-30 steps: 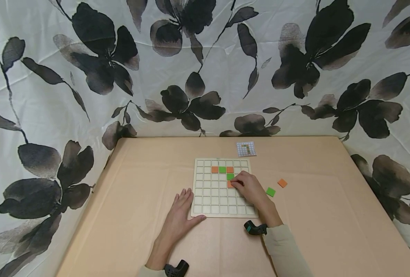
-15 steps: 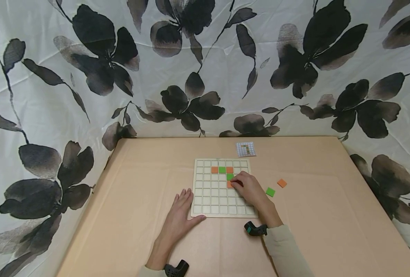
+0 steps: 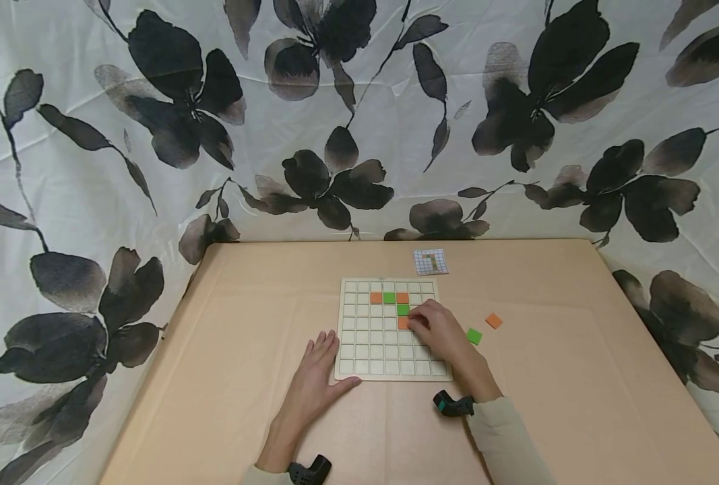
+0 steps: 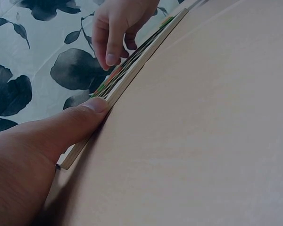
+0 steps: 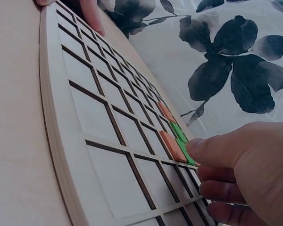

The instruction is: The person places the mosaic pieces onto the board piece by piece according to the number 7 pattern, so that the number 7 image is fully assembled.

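Note:
A pale grid board point(image 3: 368, 353) lies on the table. Along its third row from the left come an orange tile point(image 3: 376, 297), a green tile point(image 3: 389, 297) and another orange tile point(image 3: 402, 297). Below the last are a green tile point(image 3: 403, 310) and an orange tile point(image 3: 403, 323). My right hand point(image 3: 436, 329) is over the board's right part, its loosely bent fingertips right beside the lowest orange tile point(image 5: 172, 146); no tile shows in them. My left hand point(image 3: 318, 370) rests at the board's left edge with straight fingers, thumb point(image 4: 96, 104) on the near corner.
Right of the board lie a loose green tile point(image 3: 474, 336) and a loose orange tile point(image 3: 494, 320). Behind it is a small card point(image 3: 430, 261) with a printed coloured grid. Floral cloth point(image 3: 329, 121) hangs past the table's back edge.
My right hand has shifted slightly to the right, off the lowest orange tile, so more of that tile shows. The left hand has stayed in place.

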`<state>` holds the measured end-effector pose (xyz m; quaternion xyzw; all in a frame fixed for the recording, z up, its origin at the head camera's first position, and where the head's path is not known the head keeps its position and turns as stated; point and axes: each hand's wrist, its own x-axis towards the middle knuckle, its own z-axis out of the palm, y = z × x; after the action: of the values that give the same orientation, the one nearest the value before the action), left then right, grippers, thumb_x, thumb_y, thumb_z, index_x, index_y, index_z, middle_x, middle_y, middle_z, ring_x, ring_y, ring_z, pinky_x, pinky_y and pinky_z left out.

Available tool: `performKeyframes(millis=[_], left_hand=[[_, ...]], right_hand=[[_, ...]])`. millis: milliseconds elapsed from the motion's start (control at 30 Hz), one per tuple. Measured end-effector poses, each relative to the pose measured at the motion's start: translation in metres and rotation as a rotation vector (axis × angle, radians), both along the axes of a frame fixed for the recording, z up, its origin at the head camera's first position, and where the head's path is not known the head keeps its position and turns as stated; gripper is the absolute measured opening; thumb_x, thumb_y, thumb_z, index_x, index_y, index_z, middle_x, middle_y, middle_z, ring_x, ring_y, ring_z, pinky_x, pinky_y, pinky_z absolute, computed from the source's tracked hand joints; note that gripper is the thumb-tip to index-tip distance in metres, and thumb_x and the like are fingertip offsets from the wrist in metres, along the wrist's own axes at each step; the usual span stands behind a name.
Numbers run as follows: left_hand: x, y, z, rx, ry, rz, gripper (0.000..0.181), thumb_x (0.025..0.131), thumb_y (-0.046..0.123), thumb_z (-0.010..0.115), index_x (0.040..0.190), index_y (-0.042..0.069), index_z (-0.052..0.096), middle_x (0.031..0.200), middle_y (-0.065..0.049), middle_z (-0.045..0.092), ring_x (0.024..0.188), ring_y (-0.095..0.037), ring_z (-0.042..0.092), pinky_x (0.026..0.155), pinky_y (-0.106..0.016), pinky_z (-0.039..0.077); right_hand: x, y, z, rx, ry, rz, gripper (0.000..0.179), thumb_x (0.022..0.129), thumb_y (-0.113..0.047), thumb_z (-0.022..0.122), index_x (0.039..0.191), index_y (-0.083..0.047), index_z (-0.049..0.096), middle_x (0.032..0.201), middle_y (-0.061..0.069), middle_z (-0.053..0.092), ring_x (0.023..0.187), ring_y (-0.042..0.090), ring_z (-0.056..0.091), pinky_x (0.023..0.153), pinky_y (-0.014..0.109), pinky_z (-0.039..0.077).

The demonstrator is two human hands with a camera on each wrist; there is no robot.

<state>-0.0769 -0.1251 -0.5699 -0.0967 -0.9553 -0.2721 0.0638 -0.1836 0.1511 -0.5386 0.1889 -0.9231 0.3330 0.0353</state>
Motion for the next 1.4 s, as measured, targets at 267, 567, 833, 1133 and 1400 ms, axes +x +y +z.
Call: performKeyframes(millis=[267, 567, 833, 1133, 1400], left_hand=[[0.000, 0.000, -0.001, 0.005, 0.000, 0.004, 0.098, 0.081, 0.062, 0.072, 0.150, -0.002, 0.043, 0.159, -0.018, 0.038, 0.153, -0.032, 0.028, 0.131, -0.041, 0.016], [0.000, 0.000, -0.001, 0.002, 0.009, -0.008, 0.098, 0.082, 0.061, 0.072, 0.150, -0.002, 0.042, 0.159, -0.018, 0.038, 0.153, -0.032, 0.028, 0.131, -0.042, 0.016], [0.000, -0.001, -0.001, 0.002, 0.019, -0.009, 0.097, 0.082, 0.060, 0.073, 0.149, -0.002, 0.043, 0.159, -0.018, 0.038, 0.152, -0.033, 0.029, 0.131, -0.042, 0.017], [0.000, 0.000, -0.001, 0.009, 0.025, -0.006, 0.096, 0.082, 0.059, 0.073, 0.149, -0.002, 0.043, 0.158, -0.019, 0.039, 0.152, -0.033, 0.029, 0.131, -0.042, 0.017], [0.000, 0.000, 0.000, 0.008, 0.013, -0.002, 0.096, 0.082, 0.060, 0.073, 0.149, -0.002, 0.043, 0.159, -0.018, 0.038, 0.153, -0.032, 0.029, 0.131, -0.042, 0.016]], right_hand=[[0.002, 0.005, -0.002, 0.011, 0.032, -0.023, 0.020, 0.092, -0.019, 0.071, 0.108, -0.006, 0.074, 0.101, 0.003, 0.066, 0.086, 0.013, 0.057, 0.077, 0.032, 0.057], [0.006, 0.015, 0.002, 0.017, -0.010, -0.058, 0.024, 0.093, -0.020, 0.072, 0.113, -0.005, 0.071, 0.107, 0.005, 0.064, 0.089, 0.016, 0.056, 0.078, 0.032, 0.056], [0.009, 0.025, 0.005, 0.024, -0.043, -0.093, 0.027, 0.094, -0.022, 0.070, 0.116, -0.005, 0.070, 0.107, 0.005, 0.062, 0.090, 0.018, 0.054, 0.078, 0.032, 0.054], [0.010, 0.037, 0.004, 0.051, -0.052, -0.128, 0.029, 0.094, -0.022, 0.070, 0.118, -0.005, 0.069, 0.110, 0.007, 0.061, 0.093, 0.020, 0.055, 0.081, 0.035, 0.056], [0.013, 0.047, 0.004, 0.048, -0.062, -0.147, 0.031, 0.095, -0.024, 0.070, 0.120, -0.005, 0.067, 0.115, 0.008, 0.061, 0.098, 0.023, 0.059, 0.086, 0.039, 0.059]])
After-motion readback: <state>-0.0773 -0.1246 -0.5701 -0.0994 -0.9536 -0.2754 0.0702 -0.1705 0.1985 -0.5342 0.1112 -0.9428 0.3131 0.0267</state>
